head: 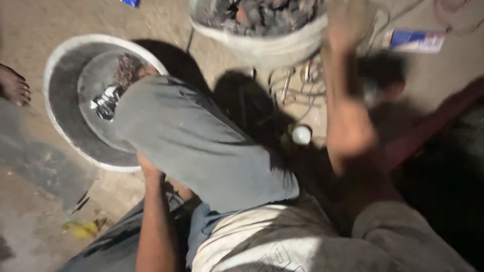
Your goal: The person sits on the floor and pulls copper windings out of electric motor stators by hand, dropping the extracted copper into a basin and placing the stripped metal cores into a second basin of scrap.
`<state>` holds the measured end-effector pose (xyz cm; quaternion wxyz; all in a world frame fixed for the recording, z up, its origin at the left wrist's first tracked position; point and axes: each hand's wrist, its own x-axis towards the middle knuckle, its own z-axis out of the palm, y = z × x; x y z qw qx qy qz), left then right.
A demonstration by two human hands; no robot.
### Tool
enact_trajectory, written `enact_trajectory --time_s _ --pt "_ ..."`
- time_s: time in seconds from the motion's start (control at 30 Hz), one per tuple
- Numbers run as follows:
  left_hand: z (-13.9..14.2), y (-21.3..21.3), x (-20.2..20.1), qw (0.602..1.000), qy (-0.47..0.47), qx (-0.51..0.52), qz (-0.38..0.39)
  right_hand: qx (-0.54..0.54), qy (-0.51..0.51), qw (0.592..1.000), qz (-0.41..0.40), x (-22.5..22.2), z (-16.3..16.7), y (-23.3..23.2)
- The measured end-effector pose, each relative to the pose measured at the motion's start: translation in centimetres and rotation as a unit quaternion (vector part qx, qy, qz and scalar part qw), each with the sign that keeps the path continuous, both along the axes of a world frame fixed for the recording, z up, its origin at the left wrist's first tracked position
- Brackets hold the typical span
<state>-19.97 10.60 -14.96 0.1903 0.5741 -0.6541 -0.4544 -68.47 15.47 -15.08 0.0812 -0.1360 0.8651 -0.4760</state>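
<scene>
My grey-trousered knee fills the middle of the view. My left forearm runs up beneath it, and my left hand is mostly hidden behind the knee, close to the rim of a wide metal basin. A smaller metal bowl with dark and shiny bits lies inside that basin. My right arm is raised and badly blurred. My right hand is at the edge of a pale bucket filled with dark lumps. Whether either hand holds anything cannot be made out.
A small white round object lies on the sandy ground beside my knee. Metal tools and wires lie below the bucket. A blue and white packet is at the top right. Another person's bare foot shows at the left edge.
</scene>
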Motion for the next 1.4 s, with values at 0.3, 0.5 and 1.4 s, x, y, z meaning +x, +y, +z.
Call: enact_trajectory --time_s 0.3,0.5,1.4 --pt "0.1 -0.6 -1.1 0.999 0.006 0.008 -0.036 0.02 0.083 0.995 0.057 1.2 -0.3 7.8" --pt "-0.3 -0.2 -2.2 0.998 0.001 0.009 -0.07 -0.203 -0.117 0.972 -0.009 1.8 -2.9 9.1" --pt "-1.6 -7.7 -25.0 0.937 0.066 -0.216 -0.266 -0.348 -0.161 0.91 -0.158 3.3 -6.2 9.7"
